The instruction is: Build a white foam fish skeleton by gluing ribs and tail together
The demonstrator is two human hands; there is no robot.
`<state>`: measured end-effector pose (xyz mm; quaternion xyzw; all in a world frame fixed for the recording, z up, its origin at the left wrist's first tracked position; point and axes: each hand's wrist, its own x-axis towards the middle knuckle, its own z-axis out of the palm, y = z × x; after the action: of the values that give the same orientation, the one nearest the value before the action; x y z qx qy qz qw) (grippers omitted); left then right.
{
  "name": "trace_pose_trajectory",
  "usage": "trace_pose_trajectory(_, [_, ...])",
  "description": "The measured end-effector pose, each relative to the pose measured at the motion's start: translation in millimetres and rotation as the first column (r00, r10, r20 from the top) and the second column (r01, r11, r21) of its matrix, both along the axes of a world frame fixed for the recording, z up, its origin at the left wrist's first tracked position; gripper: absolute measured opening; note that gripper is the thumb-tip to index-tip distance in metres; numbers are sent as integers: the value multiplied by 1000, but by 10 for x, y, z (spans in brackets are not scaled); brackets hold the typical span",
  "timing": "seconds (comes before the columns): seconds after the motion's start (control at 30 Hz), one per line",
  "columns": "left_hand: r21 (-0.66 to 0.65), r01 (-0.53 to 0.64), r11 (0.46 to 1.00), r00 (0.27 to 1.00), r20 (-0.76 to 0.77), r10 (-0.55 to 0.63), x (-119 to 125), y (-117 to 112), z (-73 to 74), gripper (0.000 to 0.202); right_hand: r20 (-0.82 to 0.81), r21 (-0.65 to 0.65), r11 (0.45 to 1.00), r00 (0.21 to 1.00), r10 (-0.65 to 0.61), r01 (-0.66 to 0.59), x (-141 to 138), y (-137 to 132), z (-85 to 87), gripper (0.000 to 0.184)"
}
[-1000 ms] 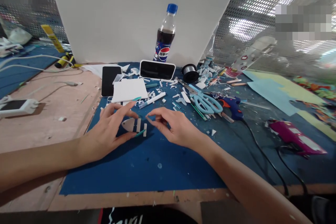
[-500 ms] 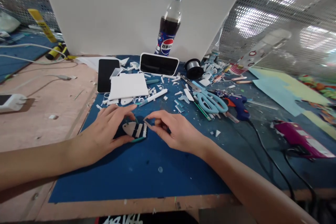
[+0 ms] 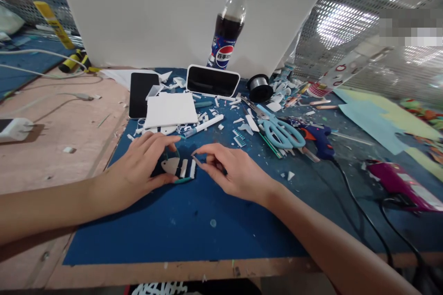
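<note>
A small white fish-shaped piece lies on the blue mat, with separate white strips beside its head and a teal edging along the lower side. My left hand curves around it, index finger at the far side and thumb pressed on the teal edging. Just right of the strips, my right hand is closed in a pinch. A thin pale sliver shows at its thumb and index fingertips; whether that is a held piece or fingernails is unclear.
Behind the hands lie white foam sheets, a white pen and scattered scraps. A phone leans by a cola bottle. Blue scissors, a glue gun with its cord and a magenta device are at right.
The camera view has shifted slightly. Both hands stay around the fish-shaped piece, with the right fingertips still by the white strips.
</note>
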<state>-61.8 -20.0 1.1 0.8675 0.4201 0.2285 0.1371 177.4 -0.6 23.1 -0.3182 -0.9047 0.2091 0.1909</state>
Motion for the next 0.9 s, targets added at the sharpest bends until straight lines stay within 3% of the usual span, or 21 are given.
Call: trace_pose_trajectory(0.9, [-34,51,998,999,5,-51,-4,81,-8,44,42,-25,1000,999,-6,7,1,2,8,25])
